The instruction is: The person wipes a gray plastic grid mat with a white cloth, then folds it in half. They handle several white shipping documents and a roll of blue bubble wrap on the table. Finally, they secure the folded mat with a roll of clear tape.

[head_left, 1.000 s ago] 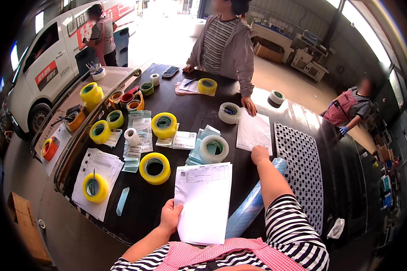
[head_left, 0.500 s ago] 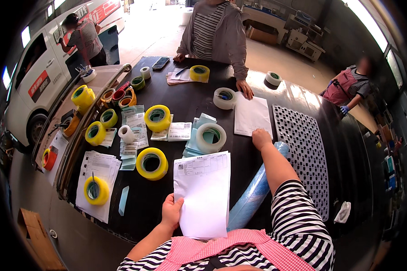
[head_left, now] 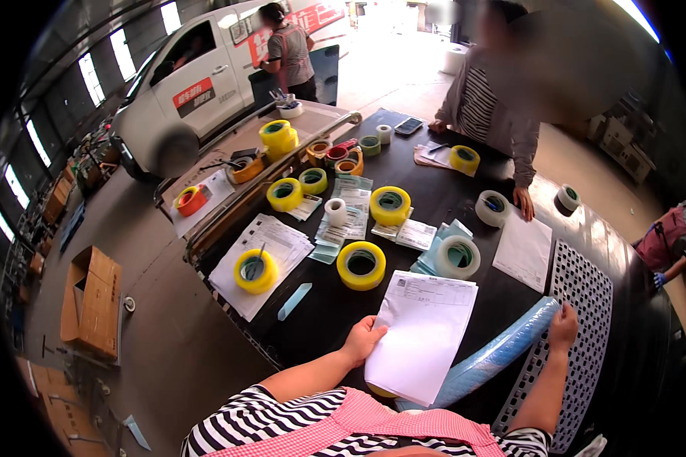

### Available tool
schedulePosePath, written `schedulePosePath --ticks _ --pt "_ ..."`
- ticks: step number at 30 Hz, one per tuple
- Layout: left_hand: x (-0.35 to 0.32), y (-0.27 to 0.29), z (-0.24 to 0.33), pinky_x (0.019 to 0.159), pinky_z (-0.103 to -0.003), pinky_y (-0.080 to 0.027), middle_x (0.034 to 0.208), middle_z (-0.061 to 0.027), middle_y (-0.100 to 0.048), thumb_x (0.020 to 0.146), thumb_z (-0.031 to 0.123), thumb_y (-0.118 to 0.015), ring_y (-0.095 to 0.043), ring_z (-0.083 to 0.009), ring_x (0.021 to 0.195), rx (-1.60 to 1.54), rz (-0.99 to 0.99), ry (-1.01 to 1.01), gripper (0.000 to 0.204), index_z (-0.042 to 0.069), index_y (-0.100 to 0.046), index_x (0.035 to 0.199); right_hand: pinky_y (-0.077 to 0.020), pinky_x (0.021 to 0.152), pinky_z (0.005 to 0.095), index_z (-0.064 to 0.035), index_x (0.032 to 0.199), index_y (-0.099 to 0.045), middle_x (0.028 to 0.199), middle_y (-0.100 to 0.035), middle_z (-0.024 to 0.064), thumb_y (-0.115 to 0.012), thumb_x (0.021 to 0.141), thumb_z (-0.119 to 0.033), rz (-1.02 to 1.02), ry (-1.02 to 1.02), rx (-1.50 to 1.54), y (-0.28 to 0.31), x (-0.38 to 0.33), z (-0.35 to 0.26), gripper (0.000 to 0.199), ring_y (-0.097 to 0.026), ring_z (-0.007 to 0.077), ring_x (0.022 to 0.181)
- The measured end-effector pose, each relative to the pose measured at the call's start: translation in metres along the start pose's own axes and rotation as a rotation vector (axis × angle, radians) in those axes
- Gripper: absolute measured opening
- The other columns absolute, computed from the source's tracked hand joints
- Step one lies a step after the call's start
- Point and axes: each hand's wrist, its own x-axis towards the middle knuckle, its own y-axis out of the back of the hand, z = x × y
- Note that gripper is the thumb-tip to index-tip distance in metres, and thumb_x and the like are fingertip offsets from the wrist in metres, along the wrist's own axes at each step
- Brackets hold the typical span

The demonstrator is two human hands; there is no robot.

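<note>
My left hand [head_left: 363, 340] grips the left edge of a stack of printed sheets [head_left: 423, 335], thumb on top. Under that stack's right side lies a long blue wrapped roll [head_left: 503, 346], reaching diagonally away from me. Beside the roll's far end is my right hand [head_left: 563, 327], its fingers curled closed; what they hold, if anything, is hidden. Another white sheet [head_left: 523, 251] lies farther off, with a co-worker's hand [head_left: 523, 202] at its upper edge. Just beyond my stack are a clear tape roll [head_left: 457, 257] and a yellow tape roll [head_left: 360, 266].
A black perforated mat [head_left: 583, 305] lies along the table's right side. Papers [head_left: 259, 259] topped by a yellow tape roll [head_left: 256, 271] and several more tape rolls cover the left half. A phone [head_left: 409, 126] lies at the far edge. On the floor stands a cardboard box [head_left: 91, 305].
The view has swung left. My right hand has left the near edge of the far white sheet and come back beside the blue roll's end. My left hand keeps the sheets.
</note>
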Motion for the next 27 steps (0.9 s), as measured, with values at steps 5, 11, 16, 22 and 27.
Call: schedulePosePath --ticks 5,11,16,22,27 --pt "0.002 0.01 -0.001 0.087 -0.031 -0.054 0.112 -0.0078 -0.067 0.1 0.009 -0.061 -0.065 -0.015 0.094 0.083 0.021 -0.007 0.027 0.0 -0.054 0.125 -0.05 0.094 0.0439 -0.0014 0.123 -0.065 0.122 -0.064 0.0187 -0.075 0.082 -0.011 -0.257 -0.229 -0.23 0.095 -0.121 0.101 0.042 -0.063 0.0342 0.109" --pt "-0.003 0.006 0.007 0.084 -0.034 -0.057 0.109 -0.0085 -0.068 0.101 0.01 -0.061 -0.066 -0.016 0.092 -0.029 0.096 -0.142 0.024 0.001 -0.055 0.123 -0.0261 0.12 0.0454 -0.0088 0.145 -0.052 0.158 -0.038 0.0166 -0.083 0.067 -0.017 -0.401 0.044 -0.143 0.137 -0.209 0.187 0.084 -0.033 0.0359 0.147" --pt "-0.053 -0.016 0.044 0.082 -0.034 -0.058 0.104 -0.0092 -0.068 0.101 0.01 -0.061 -0.068 -0.0172 0.089 -0.095 0.17 -0.255 0.019 0.002 -0.055 0.117 -0.0104 0.125 0.0518 -0.0136 0.156 -0.037 0.168 -0.02 0.0163 -0.087 0.058 -0.026 -0.48 0.077 -0.171 0.151 -0.222 0.146 0.111 -0.015 0.0359 0.155" --pt "-0.121 -0.027 0.031 0.081 -0.034 -0.058 0.105 -0.0095 -0.068 0.1 0.01 -0.063 -0.068 -0.0171 0.089 -0.052 0.154 -0.246 0.022 0.002 -0.055 0.119 -0.0144 0.124 0.0537 -0.011 0.152 -0.043 0.164 -0.024 0.0205 -0.095 0.052 -0.036 -0.668 0.22 0.029 0.184 -0.235 0.098 0.115 -0.019 0.0401 0.153" --pt "-0.124 -0.037 0.002 0.079 -0.03 -0.056 0.102 -0.0083 -0.069 0.101 0.01 -0.063 -0.065 -0.0141 0.086 0.114 0.202 -0.322 0.018 0.001 -0.058 0.116 -0.0138 0.125 0.0534 -0.0139 0.149 -0.048 0.164 -0.024 0.0194 -0.093 0.058 -0.041 -0.674 0.303 -0.067 0.191 -0.255 0.092 0.105 -0.017 0.0386 0.154"
